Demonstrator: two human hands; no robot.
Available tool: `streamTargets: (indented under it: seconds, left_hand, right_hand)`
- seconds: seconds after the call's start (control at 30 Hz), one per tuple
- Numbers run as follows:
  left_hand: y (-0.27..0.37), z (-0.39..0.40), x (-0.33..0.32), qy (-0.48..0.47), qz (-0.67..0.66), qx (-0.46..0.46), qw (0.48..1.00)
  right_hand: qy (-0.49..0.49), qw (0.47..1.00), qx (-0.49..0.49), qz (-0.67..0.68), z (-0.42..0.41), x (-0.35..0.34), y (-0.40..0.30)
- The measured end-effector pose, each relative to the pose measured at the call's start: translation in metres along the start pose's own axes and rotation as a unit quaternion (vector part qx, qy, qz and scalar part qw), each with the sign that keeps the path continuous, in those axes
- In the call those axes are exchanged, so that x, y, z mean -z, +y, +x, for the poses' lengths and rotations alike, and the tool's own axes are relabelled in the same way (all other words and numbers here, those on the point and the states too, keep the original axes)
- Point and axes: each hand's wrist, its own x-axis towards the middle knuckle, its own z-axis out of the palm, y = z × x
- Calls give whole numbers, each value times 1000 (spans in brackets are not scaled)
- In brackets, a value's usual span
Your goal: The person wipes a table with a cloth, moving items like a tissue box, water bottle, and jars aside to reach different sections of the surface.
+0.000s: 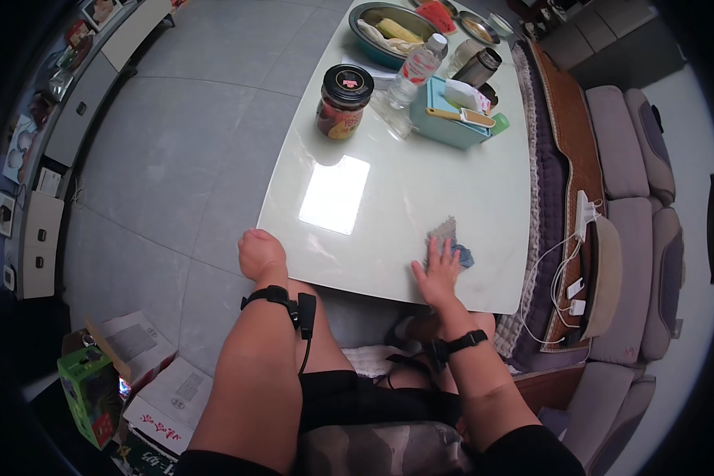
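A small grey and blue cloth (443, 231) lies crumpled on the near right part of a glossy white table (392, 196). My right hand (440, 273) rests over it with spread fingers, the fingertips on the cloth and hiding part of it. At the table's near left corner, my left hand (262, 254) is curled into a fist. Nothing shows inside that fist, though its underside is hidden. Both wrists wear black straps.
Toward the far end stand a dark-lidded jar (344, 104), a plastic water bottle (417, 71), a blue tissue box (452, 119) with a yellow-handled peeler on it, a flask (479, 68) and a basin (363, 41) of corn. A sofa (625, 268) runs along the right; cardboard boxes (169, 404) sit lower left.
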Motion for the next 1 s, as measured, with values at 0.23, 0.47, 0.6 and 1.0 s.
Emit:
streamTargets:
  seconds: [0.23,0.47,0.6,1.0]
  left_hand:
    - [0,0,7,-25,1,12,1000]
    - [-6,3,3,-64,-45,-15,997]
    - [-48,29,0,-137,-69,-90,984]
    - [-171,-44,118,-269,-12,-655,706]
  right_hand:
    - [-60,973,220,-17,-17,-5,-144]
    - [-29,938,346,15,-39,-8,-126]
    - [31,944,327,-33,-39,-13,-57]
    - [-28,948,315,40,-39,-22,-90]
